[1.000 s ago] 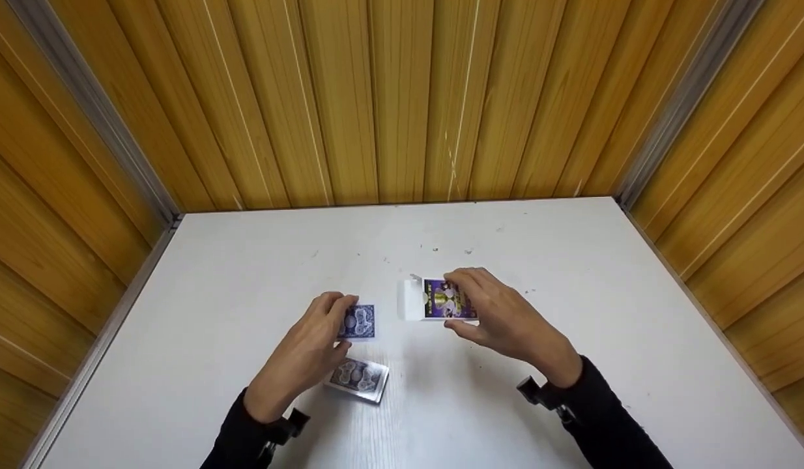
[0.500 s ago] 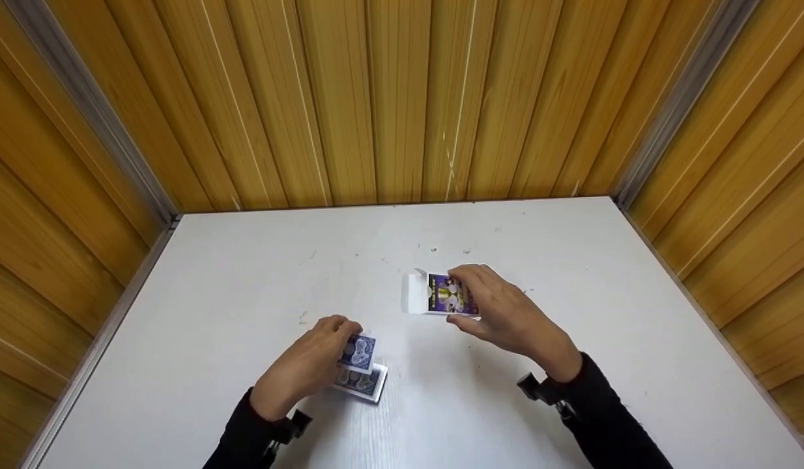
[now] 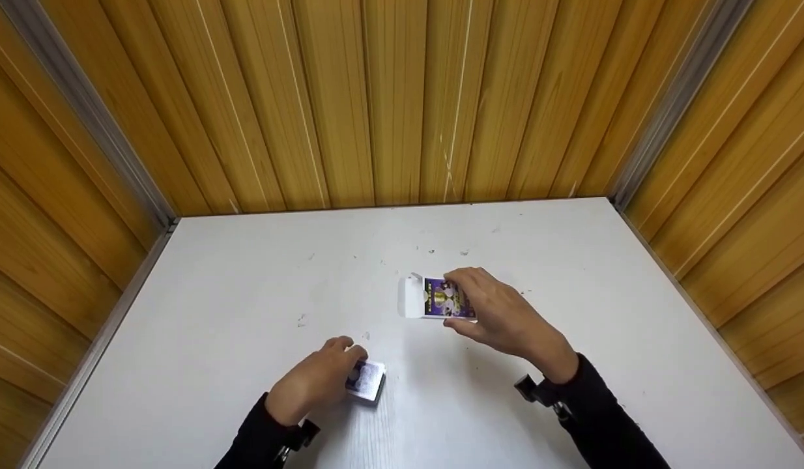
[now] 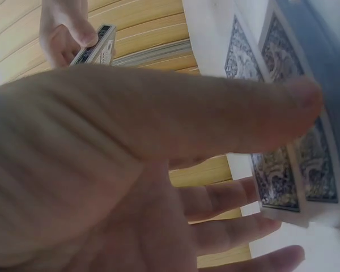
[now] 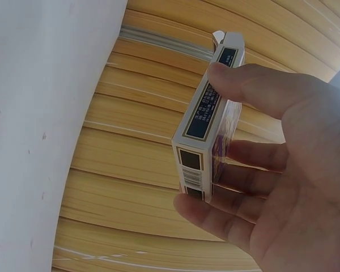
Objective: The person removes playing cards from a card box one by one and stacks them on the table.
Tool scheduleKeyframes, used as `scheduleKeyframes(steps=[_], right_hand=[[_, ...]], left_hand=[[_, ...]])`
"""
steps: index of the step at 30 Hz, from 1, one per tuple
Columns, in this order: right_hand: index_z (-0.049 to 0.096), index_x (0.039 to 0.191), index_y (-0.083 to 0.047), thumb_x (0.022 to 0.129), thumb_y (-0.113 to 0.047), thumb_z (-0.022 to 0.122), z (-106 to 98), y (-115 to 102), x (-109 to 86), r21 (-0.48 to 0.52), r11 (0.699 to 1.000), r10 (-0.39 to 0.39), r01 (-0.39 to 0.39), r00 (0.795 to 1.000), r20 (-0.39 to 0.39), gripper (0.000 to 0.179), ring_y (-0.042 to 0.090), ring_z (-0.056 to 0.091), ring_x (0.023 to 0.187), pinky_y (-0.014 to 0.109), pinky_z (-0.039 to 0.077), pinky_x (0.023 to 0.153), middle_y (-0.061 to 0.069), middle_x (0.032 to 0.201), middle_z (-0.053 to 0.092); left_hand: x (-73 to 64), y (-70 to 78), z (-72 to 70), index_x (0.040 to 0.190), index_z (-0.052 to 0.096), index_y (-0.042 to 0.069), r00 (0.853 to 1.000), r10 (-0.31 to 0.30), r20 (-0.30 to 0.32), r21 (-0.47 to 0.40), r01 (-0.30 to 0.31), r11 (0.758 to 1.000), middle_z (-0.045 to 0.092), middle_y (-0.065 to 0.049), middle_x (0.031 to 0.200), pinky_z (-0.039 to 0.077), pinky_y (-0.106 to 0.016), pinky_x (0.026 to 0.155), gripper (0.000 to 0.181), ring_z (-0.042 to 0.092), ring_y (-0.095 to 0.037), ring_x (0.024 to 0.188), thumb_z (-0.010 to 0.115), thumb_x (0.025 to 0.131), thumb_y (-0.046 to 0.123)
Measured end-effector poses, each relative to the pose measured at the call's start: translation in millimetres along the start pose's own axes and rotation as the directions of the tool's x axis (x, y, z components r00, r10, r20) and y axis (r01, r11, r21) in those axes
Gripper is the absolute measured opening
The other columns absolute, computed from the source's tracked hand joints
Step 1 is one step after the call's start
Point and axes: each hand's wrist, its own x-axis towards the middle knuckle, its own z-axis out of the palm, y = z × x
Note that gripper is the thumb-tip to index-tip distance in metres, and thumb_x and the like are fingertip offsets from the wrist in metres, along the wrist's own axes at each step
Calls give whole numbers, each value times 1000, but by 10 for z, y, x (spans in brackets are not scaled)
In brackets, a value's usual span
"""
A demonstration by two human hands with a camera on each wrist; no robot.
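My left hand [image 3: 320, 379] is low over the table and grips blue-backed playing cards [image 3: 369, 380] lying on the rest of the deck. In the left wrist view its thumb presses along the near edge of the cards [image 4: 277, 178], and its fingers reach to the far side; two patterned backs show side by side, slightly offset. My right hand [image 3: 503, 316] holds a card box [image 3: 445, 299] above the table, thumb on one narrow side and fingers on the other. The box's white flap [image 3: 412, 298] hangs open toward the left. A barcode end of the box [image 5: 192, 177] shows in the right wrist view.
Both hands work over a white table [image 3: 245, 273] with small scuff marks. Wood-patterned panels [image 3: 395, 104] wall it in at the back and sides, with grey metal posts [image 3: 115, 124] at the corners.
My left hand has come down and toward me, bringing its cards onto the deck, which they now cover. My right hand stays nearly in place with the box.
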Motion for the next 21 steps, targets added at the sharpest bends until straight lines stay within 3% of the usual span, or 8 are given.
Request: scheduleKeyframes(steps=[13,21], right_hand=[[53,137,-2,88,-27,85,24,-13,22,-4,1000,3,-3,1000,18,63,21,59,112,36,55,83,12,133,60],[55,135,-2,86,-28,86,33,5,24,-22,999,-25,25,1000,-8,63,22,60,112,37,55,83,13,131,61]], left_hand=[[25,-49,90,123,63,2,1000,15,3,15,-15,1000,58,-14,119,55,-49,87,58,55,-34,114,65,70,-22],[46,-32,85,126,61,0,999,14,31,47,-16,999,56,-14,115,55,-42,82,54,54,-32,109,71,77,-19]])
